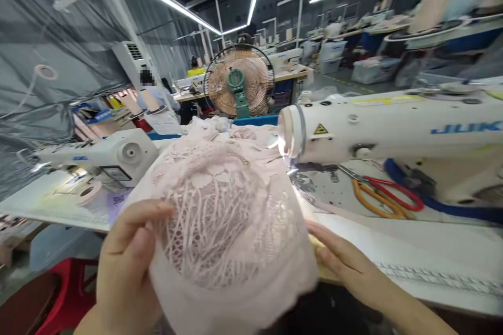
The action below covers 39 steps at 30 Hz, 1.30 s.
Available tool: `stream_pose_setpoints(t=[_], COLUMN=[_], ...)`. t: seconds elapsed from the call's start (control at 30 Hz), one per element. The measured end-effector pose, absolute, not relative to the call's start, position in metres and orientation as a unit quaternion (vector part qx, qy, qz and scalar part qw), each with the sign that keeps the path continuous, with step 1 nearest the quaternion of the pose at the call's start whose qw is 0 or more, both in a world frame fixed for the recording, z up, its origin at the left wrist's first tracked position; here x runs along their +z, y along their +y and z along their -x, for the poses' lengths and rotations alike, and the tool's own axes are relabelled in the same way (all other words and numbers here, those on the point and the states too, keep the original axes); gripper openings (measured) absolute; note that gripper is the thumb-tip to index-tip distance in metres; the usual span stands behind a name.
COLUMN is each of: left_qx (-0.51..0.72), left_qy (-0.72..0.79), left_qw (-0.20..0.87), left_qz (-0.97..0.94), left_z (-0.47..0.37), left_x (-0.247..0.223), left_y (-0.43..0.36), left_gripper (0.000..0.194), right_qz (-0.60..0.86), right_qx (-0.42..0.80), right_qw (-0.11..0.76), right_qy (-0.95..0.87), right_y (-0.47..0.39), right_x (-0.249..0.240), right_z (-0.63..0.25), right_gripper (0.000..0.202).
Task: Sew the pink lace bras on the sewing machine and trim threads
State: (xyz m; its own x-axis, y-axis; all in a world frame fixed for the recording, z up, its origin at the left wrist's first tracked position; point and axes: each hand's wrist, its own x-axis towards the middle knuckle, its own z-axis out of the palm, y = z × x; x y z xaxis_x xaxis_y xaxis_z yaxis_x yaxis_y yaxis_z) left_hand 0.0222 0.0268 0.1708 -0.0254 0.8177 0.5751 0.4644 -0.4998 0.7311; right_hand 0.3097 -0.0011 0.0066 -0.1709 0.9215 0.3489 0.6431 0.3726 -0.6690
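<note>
A pale pink lace garment piece [214,220] hangs in front of me, its netted, rounded panel facing the camera. At its left edge my left hand [131,261] grips the cloth, thumb and bent fingers closed on it. My right hand [346,264] holds the right edge, with its fingertips partly hidden behind the cloth. More pink lace [251,133] lies beyond, toward the lit needle end of a white sewing machine [353,123]. The machine's needle and foot are not clearly visible.
Scissors with orange and red handles [381,199] lie under the machine arm. Another sewing machine [118,154] and a thread cone [92,196] stand left. A large fan [239,81] is ahead, a red stool [70,293] lower left. A person [157,97] sits further back.
</note>
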Motion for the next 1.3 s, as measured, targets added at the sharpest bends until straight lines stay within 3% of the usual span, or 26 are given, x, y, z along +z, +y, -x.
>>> stream_pose_setpoints(t=[0.1,0.17,0.23,0.33,0.53,0.7,0.83,0.93,1.03,1.17,1.3], left_qx=[0.571,0.56,0.545,0.547,0.525,0.331,0.25,0.243,0.119,-0.009,-0.022], left_qy=[0.443,0.436,0.437,0.459,0.527,0.6,0.607,0.413,0.243,0.206,0.195], left_qw=[0.37,0.445,0.489,0.505,0.358,0.18,-0.052,0.022,0.118,0.08,0.037], left_qz=[-0.584,-0.546,-0.522,-0.485,-0.564,-0.705,-0.753,-0.877,-0.955,-0.975,-0.98], left_z=[-0.041,-0.055,-0.062,-0.055,-0.006,0.028,0.008,-0.045,-0.104,-0.146,-0.152], left_x=[0.142,0.119,0.096,0.067,0.038,0.051,0.074,0.076,0.059,0.033,0.024], left_y=[0.035,0.052,0.071,0.094,0.129,0.151,0.14,0.122,0.116,0.127,0.139], left_gripper=[0.029,0.025,0.026,0.029,0.032,0.053,0.045,0.036,0.04,0.054,0.064], right_qz=[0.478,0.465,0.471,0.528,0.624,0.662,0.674,0.686,0.686,0.653,0.596], right_qx=[0.374,0.464,0.494,0.442,0.31,0.16,0.064,0.027,0.007,-0.021,-0.033], right_qw=[0.404,0.406,0.381,0.321,0.236,0.173,0.139,0.117,0.102,0.112,0.147], right_qy=[-0.684,-0.635,-0.624,-0.651,-0.677,-0.712,-0.723,-0.718,-0.72,-0.748,-0.788], right_y=[-0.017,-0.02,-0.018,-0.002,0.052,0.088,0.099,0.101,0.098,0.074,0.029], right_x=[0.023,0.03,0.036,0.044,0.044,0.04,0.034,0.026,0.021,0.019,0.011], right_z=[-0.297,-0.297,-0.303,-0.314,-0.316,-0.302,-0.296,-0.297,-0.301,-0.314,-0.331], right_gripper=[0.086,0.097,0.083,0.053,0.017,0.018,0.024,0.021,0.022,0.026,0.029])
